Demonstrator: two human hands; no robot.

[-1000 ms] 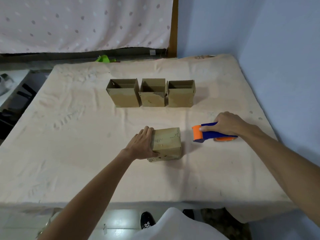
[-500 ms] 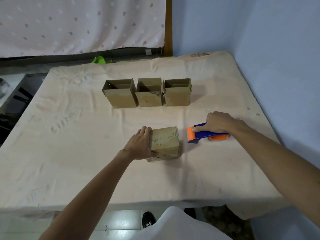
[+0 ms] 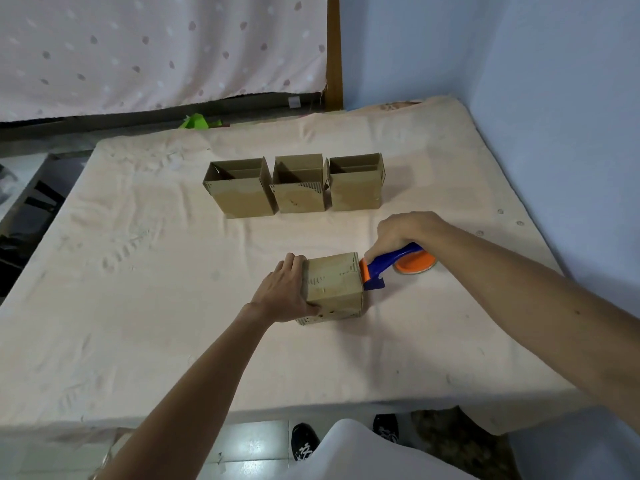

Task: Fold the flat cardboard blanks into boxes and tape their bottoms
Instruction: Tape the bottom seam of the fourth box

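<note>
The person is standing at a bench [image 3: 138, 306] that is wearing a pale, wrinkled cloth. Near its middle a closed box [image 3: 334, 284] is sitting with a flat side facing up. The left hand [image 3: 287, 292] is gripping this box from its left side, with the fingers curling over the top left edge and the thumb pressing on the near face.

The right hand [image 3: 401, 232] is closing around the blue handle of a tape gun [image 3: 391, 263], just right of the box. The gun's orange front end is touching the box's upper right edge, while its orange round part is lying low by the cloth behind the handle. Whether tape is already sticking to the box cannot be told.

Farther back, three open boxes are standing upright in a row with their mouths facing up: the left box [image 3: 240, 195], the middle box [image 3: 299, 194] and the right box [image 3: 356, 190], each just beside the next.

A dotted curtain [image 3: 156, 46] is hanging behind the bench, and a blue wall [image 3: 554, 81] is running along the right. Something green [image 3: 195, 121] is peeking over the far edge. Black shoes [image 3: 304, 441] are showing on the floor below the near edge.
</note>
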